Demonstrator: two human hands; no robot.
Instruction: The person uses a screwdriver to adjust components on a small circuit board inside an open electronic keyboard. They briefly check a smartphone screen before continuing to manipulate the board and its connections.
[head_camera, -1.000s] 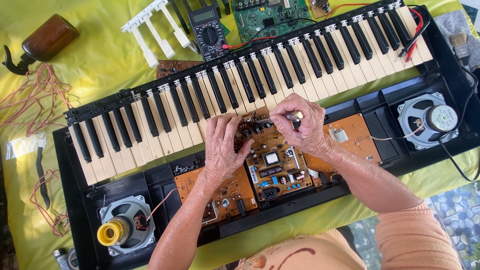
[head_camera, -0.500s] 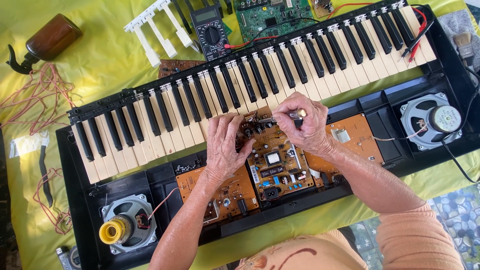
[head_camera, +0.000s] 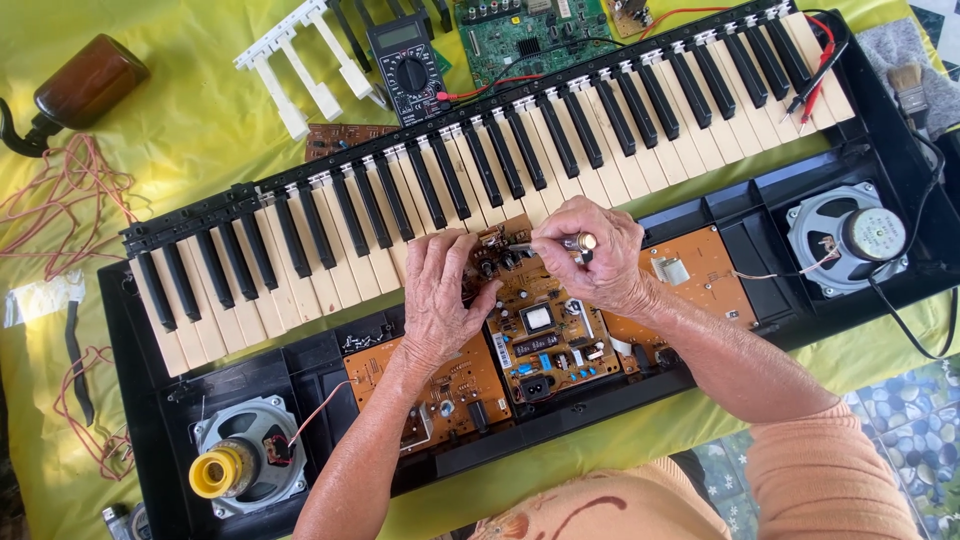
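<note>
An opened electronic keyboard (head_camera: 300, 250) lies on a yellow cloth, with its brown circuit boards (head_camera: 545, 335) exposed below the keys. My right hand (head_camera: 595, 255) grips a small metal-tipped tool (head_camera: 583, 242) and holds it against the top edge of the middle board. Beside it, my left hand (head_camera: 445, 290) rests flat on the boards, its fingertips touching the components near the tool's tip. The tool's working end is hidden between my fingers.
Two bare speakers sit in the case, one at the left (head_camera: 240, 465) and one at the right (head_camera: 850, 235). A multimeter (head_camera: 405, 65), loose white keys (head_camera: 300, 60), a green circuit board (head_camera: 530, 30), a brown bottle (head_camera: 85, 85) and tangled wires (head_camera: 60, 200) lie around.
My hands stay on the middle board, with the right hand turning the tool slightly. The view has shifted a little; nothing else has moved.
</note>
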